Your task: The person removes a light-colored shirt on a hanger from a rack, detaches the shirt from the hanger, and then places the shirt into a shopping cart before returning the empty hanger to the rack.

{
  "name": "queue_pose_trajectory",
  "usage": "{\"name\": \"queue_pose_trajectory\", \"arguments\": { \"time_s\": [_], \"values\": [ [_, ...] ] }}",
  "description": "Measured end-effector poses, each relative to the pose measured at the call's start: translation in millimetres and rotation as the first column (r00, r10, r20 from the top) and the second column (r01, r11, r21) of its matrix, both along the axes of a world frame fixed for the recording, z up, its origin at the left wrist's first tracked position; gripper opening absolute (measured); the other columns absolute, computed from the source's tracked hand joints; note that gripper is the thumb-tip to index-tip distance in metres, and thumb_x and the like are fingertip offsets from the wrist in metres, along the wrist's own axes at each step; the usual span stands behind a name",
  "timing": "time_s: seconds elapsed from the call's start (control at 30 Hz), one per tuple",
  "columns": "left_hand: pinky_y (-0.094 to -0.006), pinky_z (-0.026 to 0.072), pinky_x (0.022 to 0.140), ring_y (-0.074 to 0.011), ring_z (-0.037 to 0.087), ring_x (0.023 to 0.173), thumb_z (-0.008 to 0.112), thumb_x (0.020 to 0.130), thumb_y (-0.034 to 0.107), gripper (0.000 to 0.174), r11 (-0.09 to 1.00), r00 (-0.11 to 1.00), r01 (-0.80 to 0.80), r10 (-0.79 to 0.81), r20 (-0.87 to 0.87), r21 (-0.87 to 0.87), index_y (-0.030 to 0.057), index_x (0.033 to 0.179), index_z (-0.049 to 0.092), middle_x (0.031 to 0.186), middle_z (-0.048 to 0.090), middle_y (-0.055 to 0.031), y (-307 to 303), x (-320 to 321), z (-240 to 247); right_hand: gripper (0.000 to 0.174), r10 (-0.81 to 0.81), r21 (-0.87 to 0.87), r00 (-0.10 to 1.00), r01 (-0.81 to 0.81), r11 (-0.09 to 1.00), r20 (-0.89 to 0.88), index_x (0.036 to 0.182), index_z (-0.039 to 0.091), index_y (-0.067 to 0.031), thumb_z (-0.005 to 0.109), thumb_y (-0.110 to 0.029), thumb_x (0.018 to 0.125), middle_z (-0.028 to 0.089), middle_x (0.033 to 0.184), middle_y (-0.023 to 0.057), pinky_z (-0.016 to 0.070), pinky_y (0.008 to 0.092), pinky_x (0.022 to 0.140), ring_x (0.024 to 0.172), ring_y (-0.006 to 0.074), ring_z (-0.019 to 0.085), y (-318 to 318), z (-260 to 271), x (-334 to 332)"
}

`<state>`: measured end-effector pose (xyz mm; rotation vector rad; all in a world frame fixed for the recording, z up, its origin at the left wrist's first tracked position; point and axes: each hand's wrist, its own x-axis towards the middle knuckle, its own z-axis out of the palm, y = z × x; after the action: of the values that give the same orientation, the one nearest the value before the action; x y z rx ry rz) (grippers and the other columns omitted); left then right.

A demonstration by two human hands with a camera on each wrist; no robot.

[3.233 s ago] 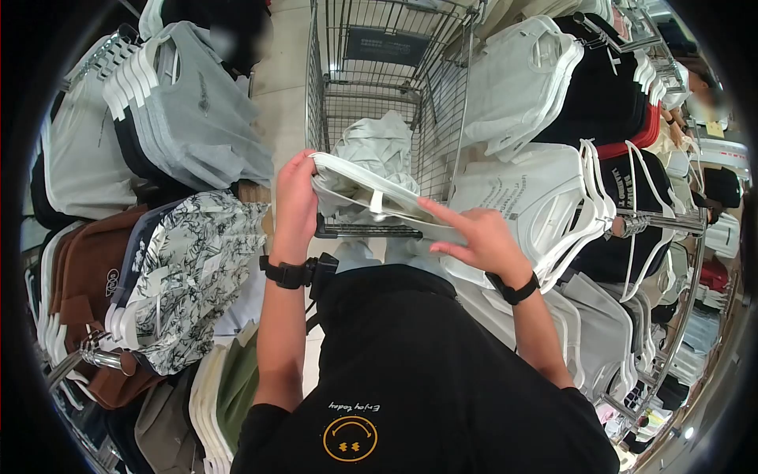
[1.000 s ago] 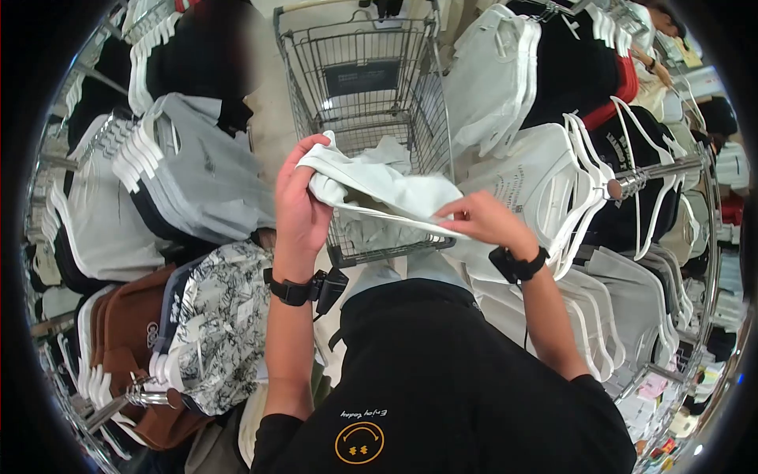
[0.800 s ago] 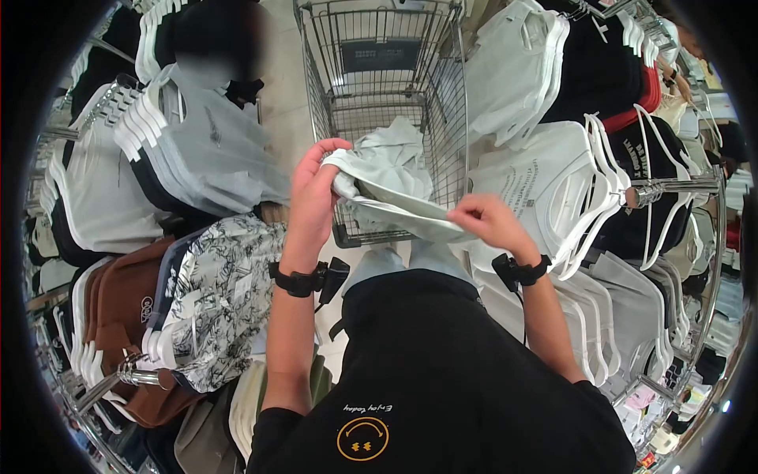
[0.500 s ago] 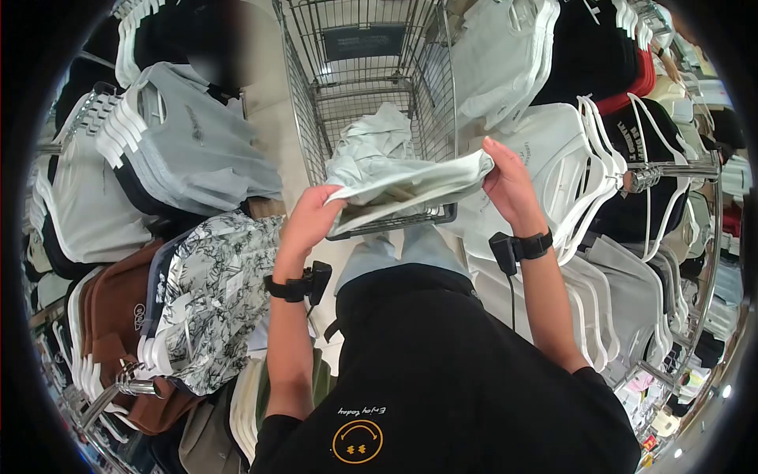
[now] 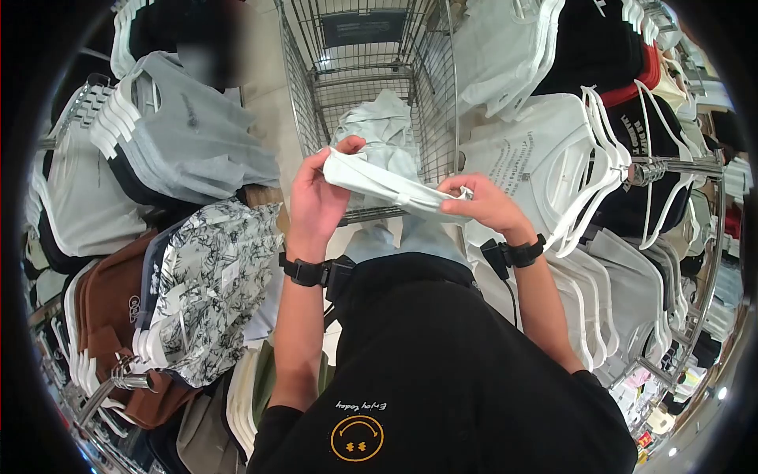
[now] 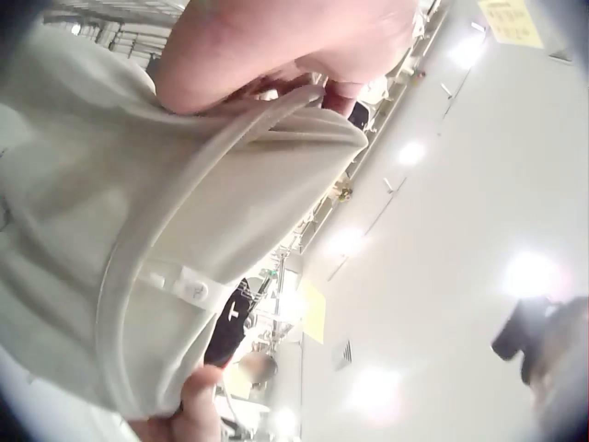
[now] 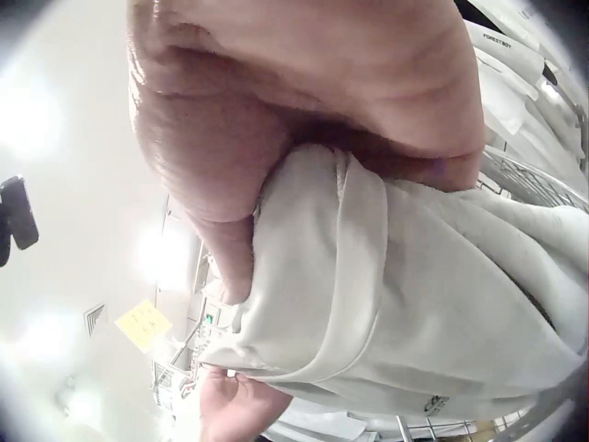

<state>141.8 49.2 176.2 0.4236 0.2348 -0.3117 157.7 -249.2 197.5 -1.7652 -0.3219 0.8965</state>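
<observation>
A pale grey-white T-shirt (image 5: 387,180) is stretched sideways between both hands, over the near end of the cart. My left hand (image 5: 320,193) grips its left end, thumb and fingers round the cloth. At the other end my right hand (image 5: 489,207) pinches the fabric between thumb and fingers. The left wrist view shows the ribbed neckband (image 6: 152,239) and a small white label (image 6: 191,287) inside it. In the right wrist view the thumb (image 7: 230,253) lies along the cloth, and a small dark print (image 7: 435,403) shows lower down.
A wire shopping cart (image 5: 452,95) stands ahead, with a crumpled pale garment (image 5: 379,118) in it. Patterned shirts (image 5: 213,284) and grey tops (image 5: 189,126) hang on the left rack. White T-shirts (image 5: 537,150) hang on the right, by a metal rail (image 5: 687,169).
The hands have shifted their hold along the T-shirt. Since half a second ago the left hand has risen, the right hand has lowered, and the opening between them has narrowed into a folded band.
</observation>
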Motion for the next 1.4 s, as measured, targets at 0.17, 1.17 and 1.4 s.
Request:
{"name": "queue_pose_trajectory", "arguments": {
  "time_s": [0.17, 1.17, 1.4],
  "values": [
    [-0.0382, 0.0436, 0.104, -0.0242, 0.061, 0.115, 0.048, 0.102, 0.027, 0.037, 1.000, 0.998, 0.006, -0.008, -0.060, -0.030, -0.0054, 0.116, 0.061, 0.116, 0.068, -0.0134, 2.1, -2.4, -21.4, 0.030, -0.345, 0.083, 0.918, 0.366, 0.927, -0.195, 0.106, 0.072, -0.0021, 0.067, -0.031, 0.098, 0.068, 0.095, -0.0013, 0.0465, 0.0241, 0.079, 0.084, 0.0061, 0.059, -1.6, 2.2, -2.0],
    [-0.0340, 0.0459, 0.103, -0.0182, 0.062, 0.113, 0.063, 0.098, 0.020, 0.028, 0.989, 0.973, -0.054, 0.083, -0.216, 0.138, 0.0023, 0.120, 0.061, 0.120, 0.066, -0.0078, -23.4, -16.4, -28.1, 0.019, -0.493, 0.215, 0.737, 0.633, 0.744, -0.463, 0.104, 0.068, -0.0028, 0.071, -0.018, 0.093, 0.069, 0.095, 0.0011, 0.0505, 0.0243, 0.076, 0.085, 0.0078, 0.064, -9.3, -12.3, -10.4],
    [-0.0318, 0.0492, 0.096, -0.0152, 0.064, 0.107, 0.066, 0.096, 0.016, 0.022, 0.972, 0.988, 0.020, 0.016, -0.151, 0.235, 0.0041, 0.115, 0.063, 0.113, 0.069, -0.0049, -23.5, -19.2, -34.2, 0.017, -0.482, 0.232, 0.747, 0.624, 0.747, -0.457, 0.101, 0.067, -0.0040, 0.070, -0.018, 0.093, 0.068, 0.093, -0.0003, 0.0502, 0.0240, 0.075, 0.083, 0.0064, 0.063, -7.3, -6.5, -11.3]
  ]
}}
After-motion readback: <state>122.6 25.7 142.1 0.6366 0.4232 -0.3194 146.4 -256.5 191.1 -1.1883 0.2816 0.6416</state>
